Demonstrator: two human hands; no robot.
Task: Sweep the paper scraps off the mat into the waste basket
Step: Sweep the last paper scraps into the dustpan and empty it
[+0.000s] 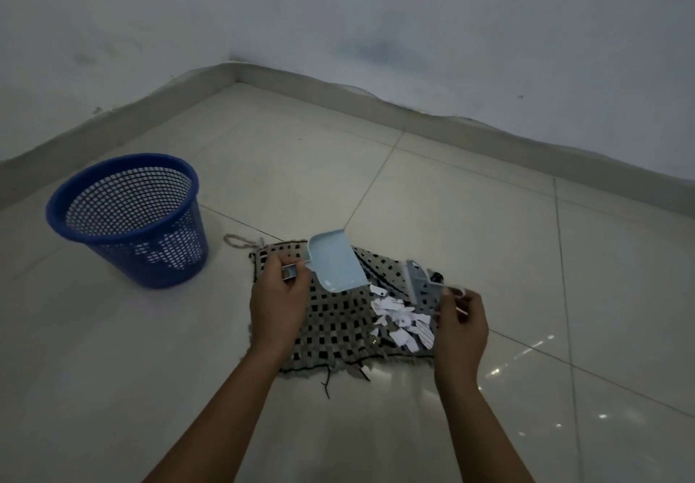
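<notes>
A black-and-white woven mat (pixel 338 324) lies on the tiled floor. White paper scraps (pixel 402 323) are heaped on its right part. My left hand (pixel 276 307) grips the handle of a small light-blue dustpan (pixel 336 262), which is tilted above the mat's far side, left of the scraps. My right hand (pixel 460 326) holds a small grey hand brush (pixel 421 281) by its handle, its head just beyond the scraps. A blue mesh waste basket (pixel 129 219) stands upright on the floor to the left of the mat.
Pale glossy floor tiles (pixel 489 227) surround the mat. A room corner (pixel 233 72) with a skirting board lies beyond. A cord loop (pixel 237 241) sticks out from the mat's far left corner, and loose threads (pixel 326 385) trail at its near edge.
</notes>
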